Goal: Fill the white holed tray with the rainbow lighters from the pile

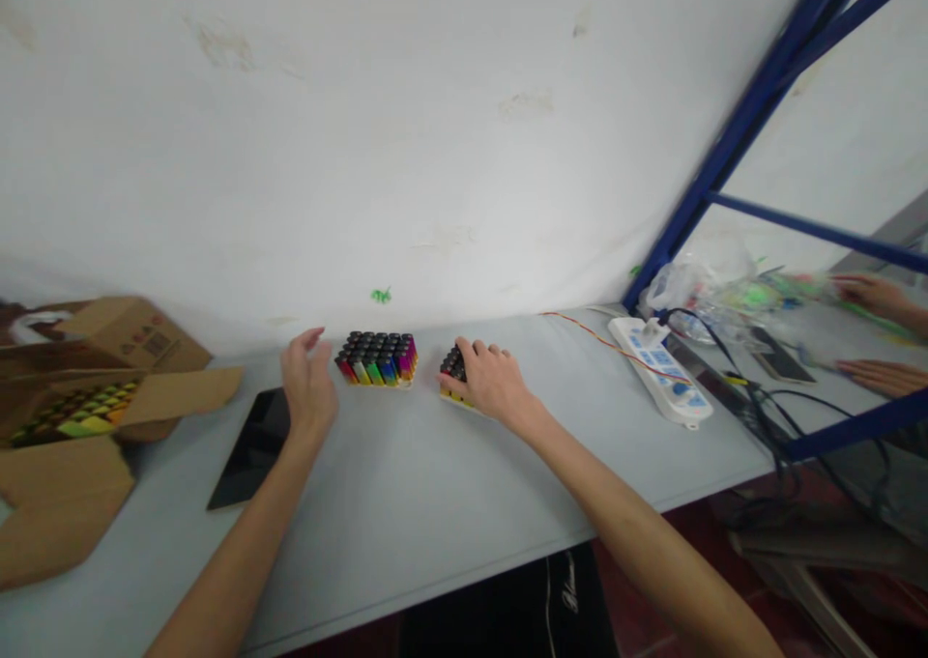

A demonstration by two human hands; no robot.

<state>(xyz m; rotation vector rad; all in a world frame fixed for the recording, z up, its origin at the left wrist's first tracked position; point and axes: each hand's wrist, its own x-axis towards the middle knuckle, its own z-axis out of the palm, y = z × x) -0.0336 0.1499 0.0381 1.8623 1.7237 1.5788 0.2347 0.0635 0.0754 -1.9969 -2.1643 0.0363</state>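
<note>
My left hand is raised over the table beside a tray of lighters, its fingers apart and holding nothing. These lighters stand upright in rows, with black tops and red, green, blue and purple bodies. To the right of them, my right hand grips a second tray of lighters from above. Its fingers and palm cover much of that tray; some black tops and a yellow lower edge show on the left side.
An opened cardboard box at the left holds more yellow and green pieces. A dark phone lies near my left forearm. At the right are a white power strip, cables and a blue metal frame; another person's hands show beyond it.
</note>
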